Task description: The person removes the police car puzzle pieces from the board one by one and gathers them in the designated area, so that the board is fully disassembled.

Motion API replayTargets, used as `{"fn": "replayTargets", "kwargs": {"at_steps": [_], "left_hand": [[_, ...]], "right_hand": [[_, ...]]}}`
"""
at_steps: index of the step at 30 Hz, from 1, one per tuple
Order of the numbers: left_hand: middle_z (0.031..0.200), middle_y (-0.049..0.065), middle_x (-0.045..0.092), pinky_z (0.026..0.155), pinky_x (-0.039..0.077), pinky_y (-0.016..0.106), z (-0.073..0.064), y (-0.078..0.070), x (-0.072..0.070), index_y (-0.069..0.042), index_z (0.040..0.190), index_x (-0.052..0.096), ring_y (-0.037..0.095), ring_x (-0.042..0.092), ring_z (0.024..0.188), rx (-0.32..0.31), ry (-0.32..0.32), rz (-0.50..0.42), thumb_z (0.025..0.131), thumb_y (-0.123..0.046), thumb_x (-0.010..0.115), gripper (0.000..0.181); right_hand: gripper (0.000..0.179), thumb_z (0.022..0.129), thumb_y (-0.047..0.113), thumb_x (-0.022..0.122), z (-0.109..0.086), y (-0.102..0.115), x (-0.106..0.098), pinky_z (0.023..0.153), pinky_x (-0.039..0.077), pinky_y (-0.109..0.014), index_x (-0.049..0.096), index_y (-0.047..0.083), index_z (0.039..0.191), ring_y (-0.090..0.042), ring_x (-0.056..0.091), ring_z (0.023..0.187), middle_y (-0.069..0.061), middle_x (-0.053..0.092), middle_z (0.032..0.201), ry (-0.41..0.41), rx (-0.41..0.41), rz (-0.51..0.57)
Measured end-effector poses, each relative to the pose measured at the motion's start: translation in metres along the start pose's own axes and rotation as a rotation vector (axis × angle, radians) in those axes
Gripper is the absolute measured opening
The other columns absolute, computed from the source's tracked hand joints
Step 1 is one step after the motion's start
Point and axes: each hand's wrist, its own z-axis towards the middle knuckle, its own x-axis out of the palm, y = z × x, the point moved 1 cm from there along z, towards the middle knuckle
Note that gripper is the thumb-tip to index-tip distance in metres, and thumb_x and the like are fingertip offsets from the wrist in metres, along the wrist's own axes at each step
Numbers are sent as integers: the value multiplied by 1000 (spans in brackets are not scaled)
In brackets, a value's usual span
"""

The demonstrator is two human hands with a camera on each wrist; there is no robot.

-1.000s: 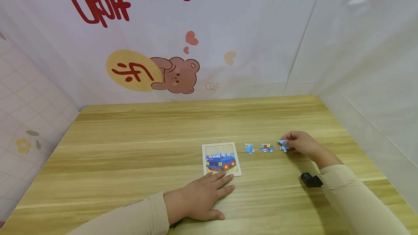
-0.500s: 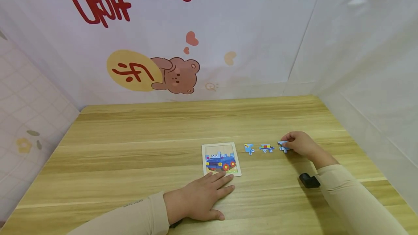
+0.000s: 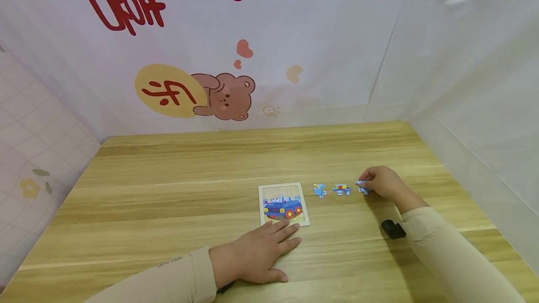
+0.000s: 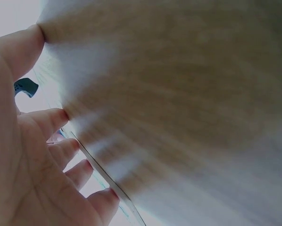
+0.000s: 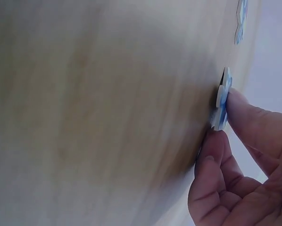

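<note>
My right hand (image 3: 382, 183) pinches a light-blue puzzle piece (image 3: 363, 191) between thumb and fingers at the right end of a row of pieces. In the right wrist view that puzzle piece (image 5: 222, 103) is at the tabletop, the thumb on its upper face. Left of it lie a piece with red and yellow blocks (image 3: 342, 189) and a blue piece (image 3: 319, 190). A square puzzle board (image 3: 307, 214) with a pale rim holds a partly filled blue truck picture. My left hand (image 3: 261, 252) lies flat with spread fingers, fingertips on the board's near edge.
The wood-grain table (image 3: 177, 209) carries all of this. A white printed cloth (image 3: 328, 36) hangs behind it, with more cloth at the left and right sides. Black wrist devices (image 3: 393, 229) show under the sleeves.
My right hand has shifted very slightly left and its forearm has turned a little. It keeps its pinch on the puzzle piece. My left hand and the board stay put.
</note>
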Motion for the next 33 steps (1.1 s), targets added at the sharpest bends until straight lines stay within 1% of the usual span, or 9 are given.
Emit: {"fn": "replayTargets", "kwargs": {"at_steps": [3, 9, 14, 19, 25, 28, 30, 33], "left_hand": [[157, 4, 29, 112, 30, 38, 0, 0, 0, -19, 150, 38, 24, 25, 145, -2, -3, 2, 92, -61, 49, 72], [157, 4, 30, 113, 30, 38, -1, 0, -1, -18, 149, 38, 24, 26, 144, -5, -4, 7, 92, -61, 49, 72], [156, 5, 30, 112, 31, 39, -2, 0, -1, -18, 149, 39, 24, 26, 144, 4, -6, -1, 92, -60, 49, 72], [157, 4, 29, 112, 31, 39, -1, 0, -1, -18, 150, 38, 24, 25, 145, 6, -1, -6, 93, -61, 48, 72], [157, 4, 29, 112, 31, 38, -1, 0, -1, -18, 150, 38, 24, 24, 145, 3, 1, -15, 92, -61, 48, 72], [157, 3, 29, 112, 31, 38, -1, 0, 0, -19, 150, 37, 23, 24, 145, 2, 2, -17, 92, -61, 48, 73], [157, 4, 29, 112, 31, 38, -1, 0, 0, -19, 150, 37, 24, 24, 145, 3, 3, -16, 92, -61, 48, 73], [157, 4, 28, 112, 31, 38, -1, 0, 0, -19, 150, 37, 24, 24, 145, 5, 4, -13, 92, -61, 48, 73]], "right_hand": [[15, 89, 11, 68, 0, 3, 0, 69, 44, -33, 67, -3, 94, -19, 59, 76, -9, 68, 83, -7, -7, -8], [11, 89, 9, 66, 0, 8, 2, 69, 46, -37, 66, -2, 91, -23, 59, 77, -13, 67, 85, -10, -13, -24], [11, 90, 8, 65, -1, 8, 2, 71, 46, -38, 66, -2, 93, -24, 59, 79, -13, 67, 87, -2, 5, -23], [11, 90, 8, 65, -2, 7, 2, 72, 46, -39, 66, -2, 94, -25, 59, 79, -15, 67, 87, -5, -3, -22], [15, 92, 10, 64, -2, 7, 2, 75, 47, -42, 66, -2, 99, -26, 60, 83, -16, 67, 93, 0, 10, -10], [17, 92, 11, 62, -3, 8, 0, 75, 48, -45, 65, -3, 101, -30, 59, 85, -20, 65, 95, -19, -2, -27], [19, 93, 12, 61, -4, 10, -2, 75, 48, -47, 65, -4, 103, -33, 59, 87, -21, 64, 97, -47, -9, -42], [22, 94, 13, 58, -4, 14, -3, 75, 47, -48, 64, -5, 107, -35, 57, 89, -22, 61, 99, -72, -12, -45]]}}
